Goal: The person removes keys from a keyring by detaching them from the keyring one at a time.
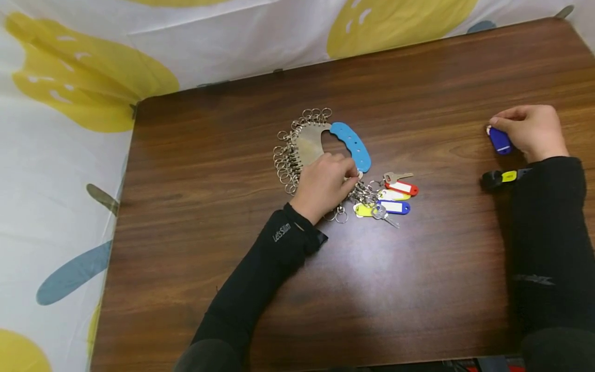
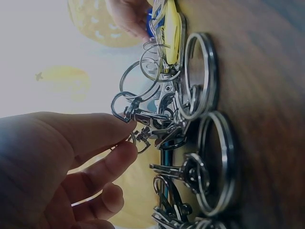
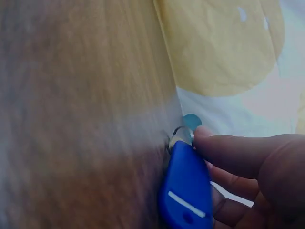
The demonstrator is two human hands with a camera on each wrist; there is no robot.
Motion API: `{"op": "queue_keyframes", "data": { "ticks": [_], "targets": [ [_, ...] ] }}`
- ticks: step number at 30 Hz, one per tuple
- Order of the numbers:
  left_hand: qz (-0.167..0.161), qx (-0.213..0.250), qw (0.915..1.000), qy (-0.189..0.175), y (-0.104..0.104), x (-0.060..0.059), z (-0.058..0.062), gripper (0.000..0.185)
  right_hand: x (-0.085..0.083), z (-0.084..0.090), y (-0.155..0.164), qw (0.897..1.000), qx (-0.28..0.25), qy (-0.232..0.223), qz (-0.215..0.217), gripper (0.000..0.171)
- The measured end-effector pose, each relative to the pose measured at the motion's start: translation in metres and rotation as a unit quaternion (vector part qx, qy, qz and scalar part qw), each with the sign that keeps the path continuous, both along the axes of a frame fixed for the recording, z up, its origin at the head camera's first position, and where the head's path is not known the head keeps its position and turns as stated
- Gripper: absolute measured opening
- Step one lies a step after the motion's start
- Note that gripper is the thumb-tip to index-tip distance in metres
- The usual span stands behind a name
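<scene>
Landmark = key organizer (image 1: 316, 142), a metal plate w/ blue handle (image 1: 353, 144), lying mid-table on the dark wood table (image 1: 418, 289).

L hand (image 1: 325, 186) sits on the organizer's near edge, fingers curled. Wrist view: thumb + fingertips (image 2: 121, 155) pinch a small swivel snap clip (image 2: 143, 117) out of the bunch of clips and split rings (image 2: 214, 162) — narrow pinch grip, clip held, not clear if its gate is pressed open.

Just R of the organizer, touching its clip row: cluster of tagged keys (image 1: 392, 199) — red, white, yellow, blue tags, already hanging on.

R hand (image 1: 532, 129) is well apart, far R of the organizer nr the table's R edge. Fingers curled round a blue key tag (image 1: 500, 140); wrist view shows the tag (image 3: 186, 191) tilted on the wood, its small ring (image 3: 181, 136) at the fingertips (image 3: 224, 148). Grip = closed on tag. A black-and-yellow tag (image 1: 498, 178) lies loose just nearer the person than that hand.

Step, my read: picking up the next tag while L readies a free clip; tag not yet brought over.

Next move prob needs: carry blue tag across to the organizer, ring leading; L thumb opens the clip gate and keeps it apart from neighbours; thread ring thru the gate, release. Tight spot — rings crowd, easy to snag the wrong one.
</scene>
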State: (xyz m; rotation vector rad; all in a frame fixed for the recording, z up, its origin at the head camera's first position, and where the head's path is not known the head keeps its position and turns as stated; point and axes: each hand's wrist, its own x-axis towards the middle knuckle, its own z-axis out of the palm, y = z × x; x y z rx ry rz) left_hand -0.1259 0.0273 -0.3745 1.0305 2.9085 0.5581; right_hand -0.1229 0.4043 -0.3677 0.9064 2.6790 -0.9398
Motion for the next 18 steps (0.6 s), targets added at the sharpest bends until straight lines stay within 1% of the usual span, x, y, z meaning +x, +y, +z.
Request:
{"op": "queue_keyframes", "data": {
  "ticks": [3,5,8,11,14,18],
  "targets": [
    [-0.001,-0.001,1.0,-0.002,0.0,0.0,0.0,0.011,0.0,0.001,0.0,1.0,-0.001,0.007,-0.008,0.052],
    [-0.002,-0.002,1.0,-0.002,0.0,0.0,0.0,0.01,0.0,0.002,-0.001,1.0,0.009,0.005,-0.007,0.055],
    [-0.003,-0.006,1.0,-0.005,0.0,-0.001,0.002,0.011,0.001,0.004,-0.002,0.999,0.033,-0.001,0.007,0.062],
    [-0.002,-0.008,0.9999,-0.01,0.001,-0.001,0.002,0.01,0.002,0.005,-0.002,0.998,0.05,-0.007,0.024,0.066],
    [-0.001,-0.009,0.9998,-0.017,0.001,-0.001,0.002,0.011,0.002,0.005,-0.002,0.998,0.054,-0.008,0.033,0.065],
    [0.002,-0.007,0.9997,-0.021,0.001,-0.001,0.001,0.011,0.001,0.011,-0.004,0.998,0.061,-0.008,0.029,0.062]
  ]
}}
